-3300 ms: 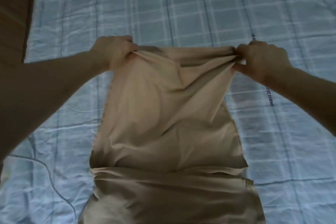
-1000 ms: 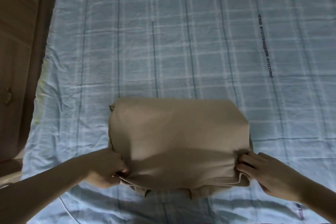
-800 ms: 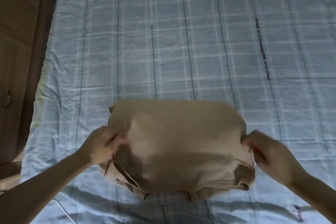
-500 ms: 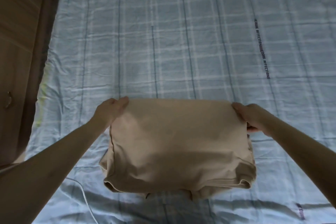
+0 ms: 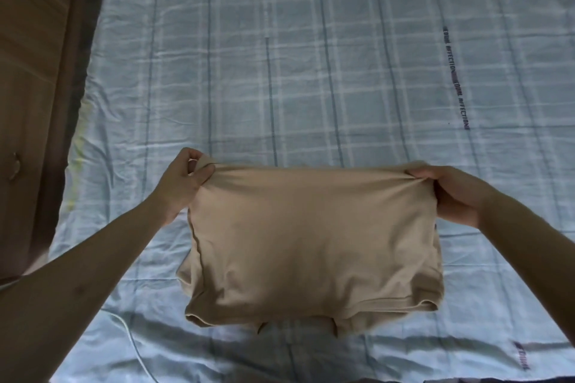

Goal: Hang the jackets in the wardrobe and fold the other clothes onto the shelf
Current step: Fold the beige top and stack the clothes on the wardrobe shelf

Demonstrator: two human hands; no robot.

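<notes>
A tan garment lies folded into a rough rectangle on the bed, its far edge lifted a little. My left hand pinches the far left corner between thumb and fingers. My right hand grips the far right corner, with fabric bunched under the fingers. The near edge rests on the sheet, with loose layers showing underneath. No jacket and no shelf are in view.
The bed carries a light blue checked sheet with printed lettering on the right. A brown wooden cabinet with a small handle stands along the left side. A thin white cable lies on the sheet near the bottom left.
I folded the long garment toward me into a rectangle. My hands then left its near corners, moved to the far corners, and now grip and lift the far edge.
</notes>
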